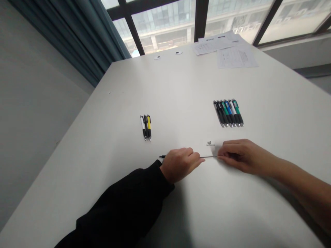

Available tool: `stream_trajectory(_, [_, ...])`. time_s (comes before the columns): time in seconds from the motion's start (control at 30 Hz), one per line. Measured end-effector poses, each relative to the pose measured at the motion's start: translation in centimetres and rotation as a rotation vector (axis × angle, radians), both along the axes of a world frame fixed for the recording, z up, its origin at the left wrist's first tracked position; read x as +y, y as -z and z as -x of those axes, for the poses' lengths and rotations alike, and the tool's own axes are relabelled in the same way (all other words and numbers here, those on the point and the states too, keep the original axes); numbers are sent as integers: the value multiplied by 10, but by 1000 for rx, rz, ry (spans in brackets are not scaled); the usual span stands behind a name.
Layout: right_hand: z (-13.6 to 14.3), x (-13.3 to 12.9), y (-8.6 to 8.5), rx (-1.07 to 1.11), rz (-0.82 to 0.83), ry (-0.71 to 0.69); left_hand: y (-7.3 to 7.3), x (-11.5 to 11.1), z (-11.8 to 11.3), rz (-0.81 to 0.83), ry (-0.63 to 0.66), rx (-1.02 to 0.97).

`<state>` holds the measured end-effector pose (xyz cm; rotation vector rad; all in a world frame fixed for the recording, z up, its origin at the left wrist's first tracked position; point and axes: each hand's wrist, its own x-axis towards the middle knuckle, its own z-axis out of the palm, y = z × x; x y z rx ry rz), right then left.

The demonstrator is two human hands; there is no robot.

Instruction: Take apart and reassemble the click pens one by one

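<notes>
My left hand (181, 163) is closed around a pen. The pen's dark end (162, 156) sticks out past the wrist side. From the other side of that fist a thin grey pen refill (209, 157) runs across to my right hand (236, 155), whose thumb and fingers pinch its far end. How much of the refill sits inside the pen is hidden by my left hand. Just behind the refill lie a small metal pen tip (209, 142) and a thin spring-like piece (210, 145), both close to my right fingertips.
Three pens (146, 127) lie side by side at left. Several pens (228, 113) with dark grips form a row at right. Printed papers (236, 57) and two small white pieces with dark centres (157, 58) rest at the far edge of the white table (165, 86), by the window.
</notes>
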<state>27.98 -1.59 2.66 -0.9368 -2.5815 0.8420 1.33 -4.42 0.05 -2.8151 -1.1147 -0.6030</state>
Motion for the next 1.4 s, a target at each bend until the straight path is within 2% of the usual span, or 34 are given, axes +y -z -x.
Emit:
stream_trajectory(0.13, [-20,12,-1,-23,-51,37,0,3,4,12,-43,-12])
stream_trajectory(0.27, [-28,17,3,-30,-58,54,0,4,6,-5,-69,-3])
stream_trajectory(0.47, [-27,16,8,-53,-96,128,2,4,7,-11,-61,-8])
stream_trajectory(0.83, [-23,15,8,-83,-104,164,-3,3,6,39,20,6])
stream_trajectory(1.03, [-21,15,6,-87,-86,167,-2,3,6,56,24,-2])
stream_trajectory(1.27, [-23,16,7,-67,-75,165,-2,3,5,94,100,-141])
stream_trajectory(1.4, [-19,12,1,25,-29,208,-5,0,2,114,145,-194])
